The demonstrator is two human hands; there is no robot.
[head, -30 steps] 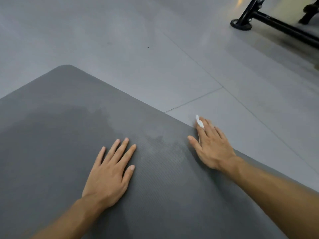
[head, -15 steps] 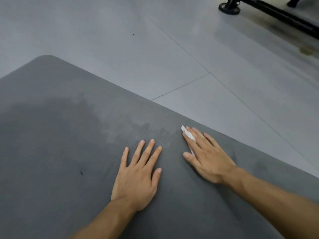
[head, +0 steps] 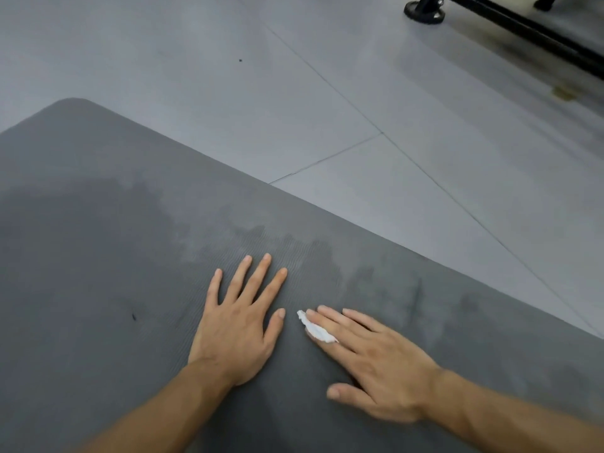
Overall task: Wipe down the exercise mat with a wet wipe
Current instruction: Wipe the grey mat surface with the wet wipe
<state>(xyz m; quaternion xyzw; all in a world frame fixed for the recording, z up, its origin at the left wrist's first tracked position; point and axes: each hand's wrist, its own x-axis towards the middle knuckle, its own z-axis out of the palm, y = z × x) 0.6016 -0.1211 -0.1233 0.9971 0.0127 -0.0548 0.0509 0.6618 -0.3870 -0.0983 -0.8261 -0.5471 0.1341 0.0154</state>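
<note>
The right fingers lie straight and flat, aimed toward 10 o'clock, pressing a crumpled white wet wipe onto the exercise mat. The wipe peeks out beside the index finger. The right hand curls round nothing. At its 9 o'clock, just beside it, the left hand rests palm down, fingers spread and relaxed toward 1 o'clock. A darker damp patch lies at 10 o'clock of the left hand. Grey floor tiles surround the mat, with a black metal frame at 1 o'clock.
</note>
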